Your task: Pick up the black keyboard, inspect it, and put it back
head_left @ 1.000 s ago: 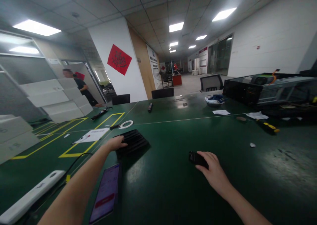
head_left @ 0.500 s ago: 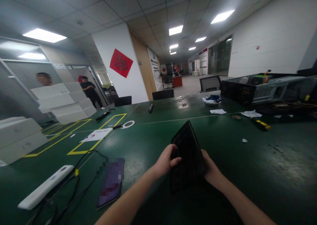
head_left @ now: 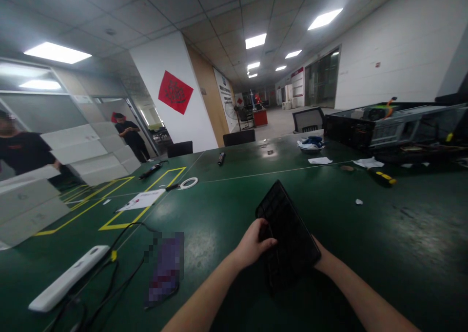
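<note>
A flat black ribbed panel (head_left: 287,232) is held tilted above the green table (head_left: 365,234), right in front of me. My left hand (head_left: 256,244) grips its near left edge, fingers curled over the top face. My right hand (head_left: 321,259) is under the panel's near right corner; only its wrist and heel show, the fingers are hidden behind the panel. A small black object that lay by my right hand earlier is out of sight.
A phone (head_left: 166,268) lies at my left, with a white power strip (head_left: 66,283) and black cables (head_left: 120,273) beyond it. Farther off are a paper sheet (head_left: 141,199), a white tape ring (head_left: 188,183), a yellow-black tool (head_left: 382,177) and an open computer case (head_left: 387,125). Two people stand at the far left.
My left hand lifted the black panel from the left of the table and carried it to the middle. My right hand left the small black object and went under the panel. A person walked in at left.
</note>
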Available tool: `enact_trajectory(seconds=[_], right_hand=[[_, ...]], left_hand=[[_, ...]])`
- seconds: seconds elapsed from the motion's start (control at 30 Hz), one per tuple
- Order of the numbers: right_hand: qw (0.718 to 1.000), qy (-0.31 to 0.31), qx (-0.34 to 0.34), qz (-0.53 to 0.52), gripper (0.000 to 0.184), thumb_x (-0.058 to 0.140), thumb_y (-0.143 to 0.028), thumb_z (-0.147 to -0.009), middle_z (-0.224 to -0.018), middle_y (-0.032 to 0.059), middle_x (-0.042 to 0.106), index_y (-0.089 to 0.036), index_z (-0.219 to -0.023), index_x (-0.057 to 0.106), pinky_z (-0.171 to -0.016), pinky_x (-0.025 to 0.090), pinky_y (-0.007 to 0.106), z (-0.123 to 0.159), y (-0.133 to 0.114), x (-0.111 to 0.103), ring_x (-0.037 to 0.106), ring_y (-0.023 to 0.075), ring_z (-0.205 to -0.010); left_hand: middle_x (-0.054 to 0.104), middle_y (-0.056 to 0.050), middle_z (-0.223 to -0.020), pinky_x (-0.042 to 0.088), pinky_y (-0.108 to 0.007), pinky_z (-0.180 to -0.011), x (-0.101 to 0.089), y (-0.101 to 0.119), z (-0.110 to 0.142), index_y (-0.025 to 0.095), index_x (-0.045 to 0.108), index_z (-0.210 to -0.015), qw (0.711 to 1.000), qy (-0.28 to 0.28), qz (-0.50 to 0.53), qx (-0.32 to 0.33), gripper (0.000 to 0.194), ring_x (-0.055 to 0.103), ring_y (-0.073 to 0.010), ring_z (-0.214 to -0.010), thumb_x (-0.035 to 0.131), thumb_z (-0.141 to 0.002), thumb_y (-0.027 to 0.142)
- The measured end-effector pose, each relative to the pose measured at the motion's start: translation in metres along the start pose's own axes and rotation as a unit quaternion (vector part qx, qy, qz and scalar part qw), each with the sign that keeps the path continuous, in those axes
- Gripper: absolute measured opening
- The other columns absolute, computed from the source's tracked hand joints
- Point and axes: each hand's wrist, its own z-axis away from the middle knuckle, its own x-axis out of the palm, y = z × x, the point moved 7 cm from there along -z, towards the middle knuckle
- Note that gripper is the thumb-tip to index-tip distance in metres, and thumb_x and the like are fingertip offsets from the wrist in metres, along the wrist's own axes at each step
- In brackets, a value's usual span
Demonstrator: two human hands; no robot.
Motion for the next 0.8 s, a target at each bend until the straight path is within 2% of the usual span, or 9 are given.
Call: enact_trajectory(seconds=[0.1,0.2,0.3,0.37,0.47,0.53,0.67,0.73,0.8], right_hand=[[0.999,0.002,0.039,-0.02,0.035,0.055,-0.053,-0.06,-0.07,0.0041,0.063,-0.021,-0.072,0.062,-0.068,0.05,0.038,0.001,0.004,0.0,0.058,0.0203,-0.071],[0.994,-0.021,0.082,-0.061,0.036,0.056,-0.053,-0.06,-0.076,0.0048,0.066,-0.022,-0.076,0.064,-0.074,0.048,0.039,0.001,0.011,0.004,0.058,0.0219,-0.081],[0.985,-0.051,0.123,-0.111,0.037,0.055,-0.053,-0.061,-0.082,0.0051,0.067,-0.024,-0.081,0.065,-0.079,0.046,0.039,0.0,0.018,0.008,0.058,0.0227,-0.087],[0.983,-0.048,0.123,-0.128,0.037,0.055,-0.053,-0.062,-0.082,0.0055,0.067,-0.023,-0.082,0.065,-0.08,0.046,0.04,0.0,0.02,0.007,0.058,0.0229,-0.087],[0.982,-0.052,0.109,-0.148,0.037,0.056,-0.052,-0.063,-0.081,0.0058,0.067,-0.022,-0.083,0.065,-0.08,0.045,0.042,-0.001,0.015,0.01,0.058,0.0225,-0.084],[0.98,-0.089,0.096,-0.153,0.036,0.056,-0.05,-0.064,-0.08,0.0059,0.067,-0.02,-0.083,0.065,-0.08,0.045,0.042,0.001,0.007,0.019,0.059,0.0217,-0.081],[0.967,-0.182,0.088,-0.152,0.04,0.05,-0.05,-0.069,-0.081,0.008,0.067,-0.017,-0.084,0.065,-0.08,0.044,0.042,0.006,-0.009,0.04,0.06,0.0218,-0.08],[0.972,-0.169,0.081,-0.144,0.04,0.049,-0.051,-0.069,-0.08,0.0078,0.067,-0.017,-0.083,0.065,-0.079,0.045,0.041,0.005,-0.009,0.038,0.06,0.0217,-0.081],[0.982,-0.118,0.067,-0.13,0.037,0.053,-0.05,-0.066,-0.077,0.0064,0.067,-0.019,-0.082,0.066,-0.077,0.046,0.04,0.001,-0.002,0.027,0.06,0.0213,-0.079]], left_hand=[[0.055,-0.004,-0.087,0.04,-0.027,-0.073,-0.007,-0.017,0.0,0.015,0.051,-0.096,0.981,0.051,0.154,-0.102,0.027,0.051,-0.0145,-0.079,0.059,-0.071,0.02],[0.053,-0.002,-0.071,0.04,-0.022,-0.061,-0.013,-0.038,0.006,0.013,0.05,-0.08,0.91,0.1,0.334,-0.224,0.011,0.05,-0.008,-0.059,0.049,-0.073,0.005],[0.055,-0.003,-0.069,0.042,-0.021,-0.058,-0.015,-0.045,0.012,0.012,0.048,-0.078,0.862,0.12,0.415,-0.266,0.01,0.052,-0.0071,-0.054,0.046,-0.075,0.003],[0.056,-0.003,-0.066,0.042,-0.021,-0.052,-0.011,-0.042,0.012,0.012,0.048,-0.078,0.869,0.093,0.409,-0.262,0.004,0.053,-0.008,-0.051,0.045,-0.08,0.013],[0.056,-0.001,-0.062,0.036,-0.018,-0.042,0.0,-0.032,0.01,0.012,0.052,-0.079,0.899,0.018,0.367,-0.238,0.013,0.05,-0.007,-0.045,0.05,-0.079,0.025],[0.057,0.0,-0.063,0.035,-0.017,-0.041,0.003,-0.026,0.008,0.012,0.054,-0.081,0.911,-0.008,0.347,-0.221,0.015,0.05,-0.0061,-0.046,0.056,-0.075,0.026],[0.058,0.0,-0.065,0.03,-0.016,-0.037,0.002,-0.02,0.006,0.014,0.051,-0.077,0.921,-0.01,0.338,-0.196,0.019,0.049,-0.005,-0.043,0.057,-0.072,0.031],[0.058,0.001,-0.063,0.025,-0.015,-0.034,0.003,-0.018,0.004,0.015,0.049,-0.073,0.923,-0.012,0.334,-0.189,0.021,0.046,-0.0038,-0.039,0.056,-0.072,0.034],[0.056,0.003,-0.06,0.022,-0.015,-0.032,0.006,-0.017,0.003,0.015,0.048,-0.072,0.925,-0.014,0.331,-0.186,0.023,0.043,-0.0029,-0.036,0.057,-0.072,0.037]])
